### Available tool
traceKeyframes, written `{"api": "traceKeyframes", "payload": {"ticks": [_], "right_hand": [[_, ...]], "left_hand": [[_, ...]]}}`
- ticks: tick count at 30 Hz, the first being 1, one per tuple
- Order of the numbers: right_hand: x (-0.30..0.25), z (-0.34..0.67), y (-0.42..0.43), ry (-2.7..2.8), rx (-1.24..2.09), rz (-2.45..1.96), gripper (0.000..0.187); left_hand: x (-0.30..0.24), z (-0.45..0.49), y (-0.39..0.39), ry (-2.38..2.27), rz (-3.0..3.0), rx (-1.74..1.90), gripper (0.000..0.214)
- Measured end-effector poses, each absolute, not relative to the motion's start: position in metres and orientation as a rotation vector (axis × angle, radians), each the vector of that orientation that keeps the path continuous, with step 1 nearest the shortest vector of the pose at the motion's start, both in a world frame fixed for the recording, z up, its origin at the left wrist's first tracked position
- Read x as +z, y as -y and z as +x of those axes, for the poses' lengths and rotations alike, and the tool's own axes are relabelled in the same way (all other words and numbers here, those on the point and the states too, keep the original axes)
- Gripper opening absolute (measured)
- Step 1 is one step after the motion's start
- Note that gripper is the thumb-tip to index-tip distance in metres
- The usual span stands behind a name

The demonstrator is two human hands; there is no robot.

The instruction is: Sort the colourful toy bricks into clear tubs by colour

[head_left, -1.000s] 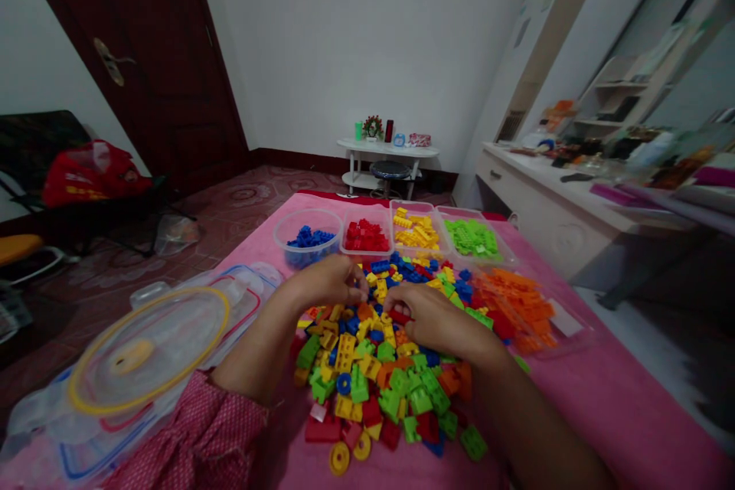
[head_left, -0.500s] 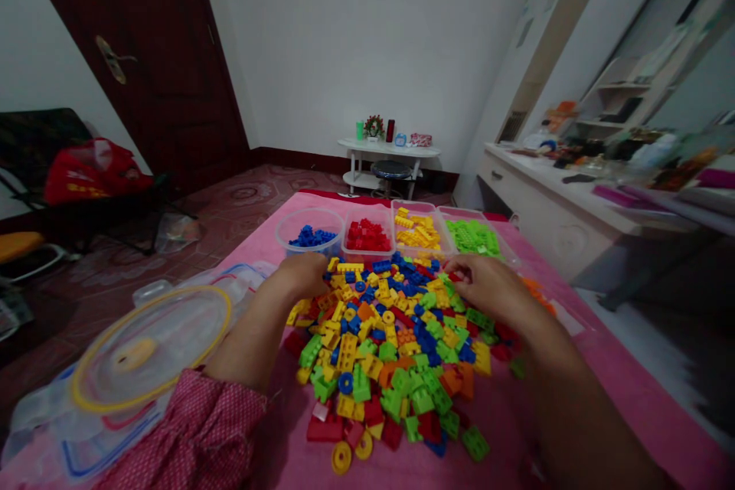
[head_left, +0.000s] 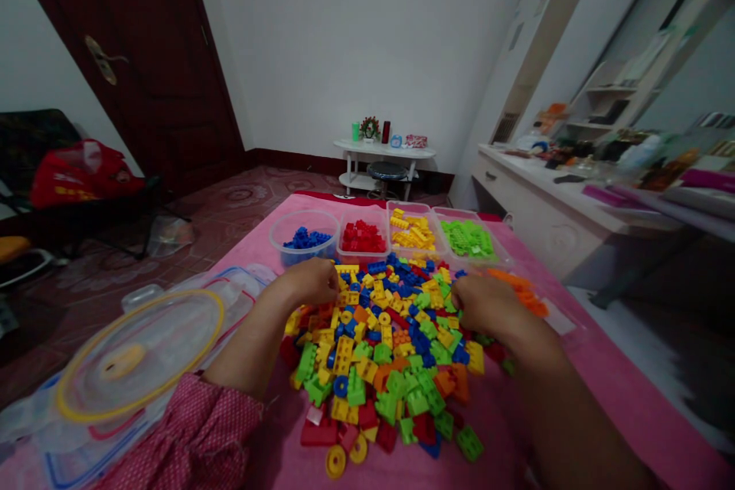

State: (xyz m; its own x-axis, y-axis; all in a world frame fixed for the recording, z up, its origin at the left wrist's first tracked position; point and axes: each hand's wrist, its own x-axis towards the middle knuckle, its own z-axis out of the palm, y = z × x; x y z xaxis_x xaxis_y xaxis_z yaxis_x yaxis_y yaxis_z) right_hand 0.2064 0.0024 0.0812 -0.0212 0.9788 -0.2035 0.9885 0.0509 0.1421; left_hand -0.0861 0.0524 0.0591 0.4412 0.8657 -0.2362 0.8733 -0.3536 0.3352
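A loose heap of toy building bricks (head_left: 396, 352) in yellow, blue, green, red and orange lies between my arms. My left hand (head_left: 313, 281) is at the heap's far left edge, fingers curled downward; whatever they hold, if anything, is hidden. Over the right side of the heap, my right hand (head_left: 482, 302) has its fingers bent together, their tips out of sight among the bricks. Behind the heap stand a round tub (head_left: 276, 233) of blue bricks and clear boxes of red bricks (head_left: 363, 236), yellow bricks (head_left: 412, 231) and green bricks (head_left: 468, 237).
Orange bricks (head_left: 521, 292) lie in a clear container right of my right hand. Clear lids, one a round yellow-rimmed lid (head_left: 161, 356), are stacked at left on the pink cloth (head_left: 258, 226). A white dresser (head_left: 517, 203) flanks the table's right side.
My right hand has turned and drawn closer over the heap, its fingers now curled downward. My left hand has shifted slightly right over the heap's edge. The whole view has moved a little.
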Motion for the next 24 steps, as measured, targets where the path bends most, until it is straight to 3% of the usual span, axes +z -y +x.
{"api": "traceKeyframes", "payload": {"ticks": [2,7,9,13,17,19,24], "right_hand": [[0.081,0.207,0.001,-2.16,-0.203,1.996,0.023],[0.09,0.207,0.006,-2.524,-1.037,1.642,0.034],[0.092,0.205,0.004,-2.623,-1.034,1.641,0.034],[0.079,0.209,-0.009,-2.579,-0.526,1.927,0.025],[0.058,0.215,-0.017,-2.371,-0.204,2.018,0.018],[0.057,0.208,-0.014,-2.432,-0.303,1.965,0.021],[0.08,0.188,-0.002,-2.734,-1.022,1.67,0.034]], "left_hand": [[0.062,-0.084,-0.051,-1.471,2.287,-0.014,0.016],[0.06,-0.066,-0.053,-1.645,2.376,0.279,0.026],[0.052,-0.056,-0.054,-1.605,2.414,0.408,0.029],[0.035,-0.041,-0.053,-1.354,2.512,0.447,0.036],[0.034,-0.042,-0.051,-1.38,2.515,0.362,0.026],[0.038,-0.045,-0.051,-1.44,2.491,0.289,0.025],[0.049,-0.045,-0.048,-1.393,2.483,0.408,0.022]]}}
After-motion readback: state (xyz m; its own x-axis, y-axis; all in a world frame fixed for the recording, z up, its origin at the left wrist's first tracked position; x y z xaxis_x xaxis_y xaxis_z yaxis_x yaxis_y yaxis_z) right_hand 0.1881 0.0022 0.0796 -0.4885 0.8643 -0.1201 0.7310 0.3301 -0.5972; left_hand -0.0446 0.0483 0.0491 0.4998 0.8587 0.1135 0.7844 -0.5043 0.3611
